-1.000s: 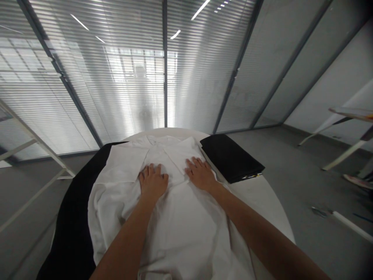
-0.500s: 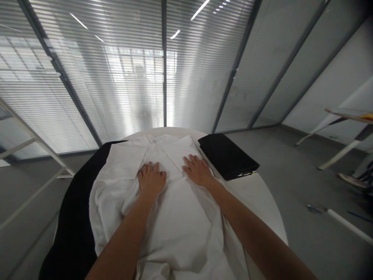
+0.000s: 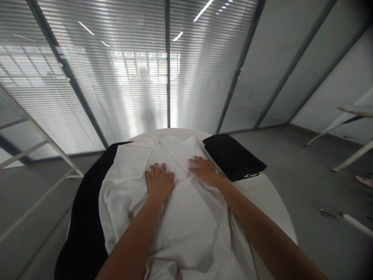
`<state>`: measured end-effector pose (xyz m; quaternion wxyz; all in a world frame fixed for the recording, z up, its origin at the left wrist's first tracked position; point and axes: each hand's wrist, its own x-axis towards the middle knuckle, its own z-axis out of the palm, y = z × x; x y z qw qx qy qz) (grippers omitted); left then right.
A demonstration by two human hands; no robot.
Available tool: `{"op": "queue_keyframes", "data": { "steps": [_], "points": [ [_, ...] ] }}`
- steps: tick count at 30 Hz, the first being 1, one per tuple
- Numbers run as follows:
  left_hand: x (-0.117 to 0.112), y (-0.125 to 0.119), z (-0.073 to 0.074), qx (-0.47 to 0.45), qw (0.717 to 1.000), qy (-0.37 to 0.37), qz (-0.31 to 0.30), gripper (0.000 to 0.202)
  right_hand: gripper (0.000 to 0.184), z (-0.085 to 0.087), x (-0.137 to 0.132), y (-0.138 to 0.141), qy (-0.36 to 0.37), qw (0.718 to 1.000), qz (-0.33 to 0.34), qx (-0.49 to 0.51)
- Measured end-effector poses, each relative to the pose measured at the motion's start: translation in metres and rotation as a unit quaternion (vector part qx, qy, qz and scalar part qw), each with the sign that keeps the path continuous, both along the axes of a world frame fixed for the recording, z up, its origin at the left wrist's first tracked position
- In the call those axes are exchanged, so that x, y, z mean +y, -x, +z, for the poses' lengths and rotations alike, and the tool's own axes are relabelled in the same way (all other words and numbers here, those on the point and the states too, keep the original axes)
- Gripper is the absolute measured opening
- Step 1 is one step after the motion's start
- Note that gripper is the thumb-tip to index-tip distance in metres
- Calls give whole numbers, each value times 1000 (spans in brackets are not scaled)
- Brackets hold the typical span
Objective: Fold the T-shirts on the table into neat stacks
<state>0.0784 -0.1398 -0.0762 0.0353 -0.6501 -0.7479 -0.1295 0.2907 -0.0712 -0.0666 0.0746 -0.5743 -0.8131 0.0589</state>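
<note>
A white collared shirt (image 3: 186,217) lies spread on a round white table (image 3: 271,202), its collar at the far side and its lower part wrinkled toward me. My left hand (image 3: 159,181) rests flat on the shirt's front, left of the middle, with fingers apart. On the right side of the chest, my right hand (image 3: 203,170) presses the cloth with fingers stretched out. Neither hand grips anything. Beside my right hand is a folded black cloth bundle (image 3: 233,155) with small white and yellow bits at its near edge.
Black fabric (image 3: 84,217) covers the table's left side and hangs over its edge. A white metal frame (image 3: 49,140) stands at the left. Glass panels with blinds (image 3: 134,101) rise behind. To the right are table legs (image 3: 349,157) and a white pole (image 3: 357,224) near the floor.
The whole view has shifted slightly, so things appear a little farther right. Both hands stay flat on the shirt, with hardly any movement over the cloth.
</note>
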Motion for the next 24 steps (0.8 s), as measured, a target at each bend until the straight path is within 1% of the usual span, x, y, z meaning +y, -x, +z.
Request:
{"op": "queue_keyframes", "data": {
  "steps": [2, 4, 7, 12, 14, 16, 20, 24],
  "points": [
    [1, 1, 0, 1, 1000, 5, 0, 64, 44, 7, 8, -4, 25, 999, 7, 25],
    [2, 1, -1, 3, 1000, 5, -2, 66, 40, 15, 14, -9, 16, 999, 6, 45],
    [5, 4, -1, -4, 1000, 0, -8, 70, 38, 26, 19, -17, -1, 998, 2, 64],
    [10, 11, -3, -17, 999, 22, -22, 75, 42, 38, 20, -34, 23, 997, 3, 72],
    [11, 12, -5, -15, 999, 19, -24, 74, 42, 39, 19, -38, 28, 999, 3, 45],
    [11, 12, -6, -13, 1000, 16, -22, 72, 42, 37, 18, -40, 32, 999, 19, 11],
    [10, 11, -5, -12, 999, 24, -19, 73, 41, 30, 14, -36, 33, 996, 74, -26],
    [10, 10, 1, -11, 999, 39, -18, 73, 32, 23, 13, -31, 13, 983, 148, -111]
  ]
}}
